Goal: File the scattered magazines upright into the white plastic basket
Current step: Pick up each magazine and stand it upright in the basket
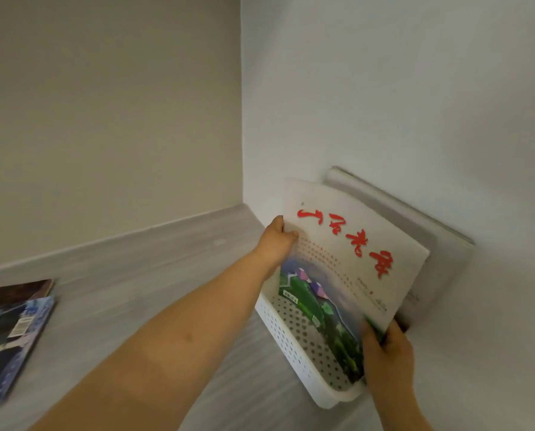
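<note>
A white perforated plastic basket (294, 346) stands on the grey surface against the right wall. Both my hands hold a magazine with red calligraphy and a green landscape (350, 259), which leans tilted with its lower edge inside the basket. My left hand (275, 241) grips its left edge. My right hand (387, 353) grips its lower right corner. Behind it, grey magazines (428, 231) stand in the basket and lean on the wall. Other magazines, one blue-covered (14, 340), lie flat at the far left.
The basket sits in a corner where a beige wall (110, 119) meets a white wall (384, 88). The grey wood-grain surface (141, 275) stretches between the flat magazines and the basket.
</note>
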A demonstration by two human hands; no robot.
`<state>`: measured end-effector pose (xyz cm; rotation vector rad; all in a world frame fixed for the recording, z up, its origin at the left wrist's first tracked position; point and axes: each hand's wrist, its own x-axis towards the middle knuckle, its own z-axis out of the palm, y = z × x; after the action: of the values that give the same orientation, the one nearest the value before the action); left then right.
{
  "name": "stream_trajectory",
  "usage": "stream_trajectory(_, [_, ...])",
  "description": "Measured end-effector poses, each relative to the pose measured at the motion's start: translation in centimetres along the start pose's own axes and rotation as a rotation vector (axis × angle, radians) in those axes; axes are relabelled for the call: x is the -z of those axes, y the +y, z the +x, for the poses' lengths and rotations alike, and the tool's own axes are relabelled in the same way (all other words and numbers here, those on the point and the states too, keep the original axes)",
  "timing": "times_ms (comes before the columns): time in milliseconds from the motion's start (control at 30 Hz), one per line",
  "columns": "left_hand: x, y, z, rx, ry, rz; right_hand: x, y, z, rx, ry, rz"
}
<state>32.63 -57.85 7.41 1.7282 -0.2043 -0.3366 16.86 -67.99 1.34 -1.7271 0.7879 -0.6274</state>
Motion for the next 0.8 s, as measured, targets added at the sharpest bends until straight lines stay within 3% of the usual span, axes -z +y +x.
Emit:
stream_trajectory(100, [-0.4, -1.6, 0.7, -0.007, 0.012, 0.158, -0.5, 0.5, -0.1, -0.03, 0.005, -0.018])
stream_trajectory(233, [0.1, -4.2, 1.5, -0.032, 0.107, 0.609, -0.1, 0.4, 0.3, -0.037, 0.019, -0.084])
stream_trajectory(367, [0.9, -6.3, 1.2, -0.051, 0.077, 0.748, 0.4, 0.3, 0.8, -0.059, 0.001, -0.154])
stream_trajectory(633, [-2.8, -4.9, 0.1, -0.096, -0.247, 0.535, 2.5, 0.1, 1.5, 0.016, -0.003, -0.215])
stream_trajectory(800, [-3.4, -4.5, 0.0, -0.041, -0.277, 0.404, 3.9, 0.3, 1.8, 0.097, 0.013, -0.258])
